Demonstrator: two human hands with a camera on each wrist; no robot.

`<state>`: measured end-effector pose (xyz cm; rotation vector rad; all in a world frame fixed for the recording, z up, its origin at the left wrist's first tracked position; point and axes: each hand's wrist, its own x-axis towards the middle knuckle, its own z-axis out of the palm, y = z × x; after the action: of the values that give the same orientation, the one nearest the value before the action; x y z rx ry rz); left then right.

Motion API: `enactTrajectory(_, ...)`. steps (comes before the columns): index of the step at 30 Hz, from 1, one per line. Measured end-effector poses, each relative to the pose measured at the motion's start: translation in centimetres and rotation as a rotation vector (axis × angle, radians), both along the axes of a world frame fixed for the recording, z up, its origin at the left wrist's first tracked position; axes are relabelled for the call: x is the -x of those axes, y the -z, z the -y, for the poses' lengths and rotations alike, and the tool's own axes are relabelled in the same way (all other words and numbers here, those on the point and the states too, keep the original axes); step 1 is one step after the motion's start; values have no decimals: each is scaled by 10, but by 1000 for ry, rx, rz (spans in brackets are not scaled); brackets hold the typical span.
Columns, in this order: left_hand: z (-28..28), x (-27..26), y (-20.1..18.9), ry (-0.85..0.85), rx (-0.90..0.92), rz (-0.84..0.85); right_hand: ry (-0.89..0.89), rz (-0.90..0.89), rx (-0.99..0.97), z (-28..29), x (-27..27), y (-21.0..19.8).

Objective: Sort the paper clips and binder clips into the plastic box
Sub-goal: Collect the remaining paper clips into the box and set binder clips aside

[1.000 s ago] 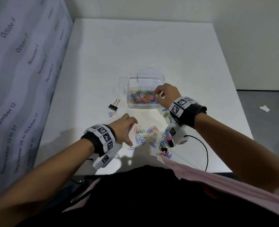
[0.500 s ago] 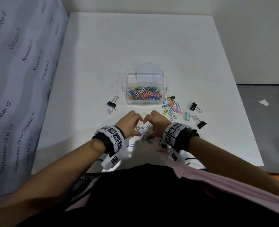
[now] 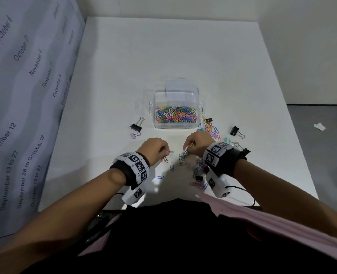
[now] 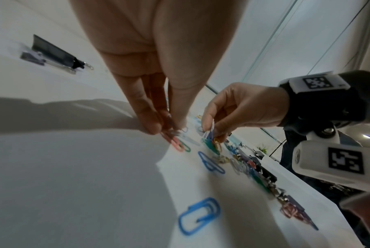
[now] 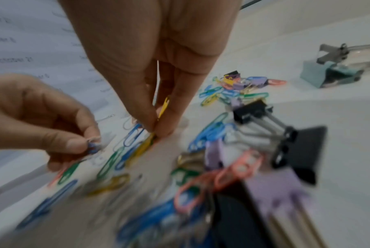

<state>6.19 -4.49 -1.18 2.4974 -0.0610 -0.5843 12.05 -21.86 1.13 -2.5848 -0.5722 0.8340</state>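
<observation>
A clear plastic box [image 3: 157,123] stands mid-table, its near half filled with coloured paper clips [image 3: 174,116]. More loose paper clips [image 3: 171,166] lie scattered in front of it, between my hands. My left hand [image 3: 164,153] pinches a few paper clips [image 4: 175,134] at the table surface. My right hand [image 3: 187,148] pinches a small bunch of paper clips [image 4: 209,135] just above the table. Black binder clips lie left [image 3: 137,125] and right [image 3: 235,131] of the box. A mint binder clip [image 5: 328,73] lies at the right.
A small purple binder clip [image 3: 134,135] lies near the left black one. Another heap of clips [image 3: 210,127] sits right of the box. A black cable [image 3: 240,189] runs along the near table edge. A printed sheet [image 3: 21,99] hangs on the left.
My right hand came back from the box to the loose clips near me. Both hands now pinch paper clips and have drawn slightly apart.
</observation>
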Motion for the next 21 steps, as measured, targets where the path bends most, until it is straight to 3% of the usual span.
enactTrajectory(7,-9,-14,-8,-96,79,42,188,71,-140,-5,-36,-32)
enactTrajectory(13,-10,-50,-41,-214,148,157,351,201,-249,-9,-59,-52)
enactTrajectory(18,-9,-76,-49,-364,216,203,247,190,-179,-5,-47,-39)
enactTrajectory(21,-7,-77,-42,-411,166,177,153,133,-136,2,-31,-29)
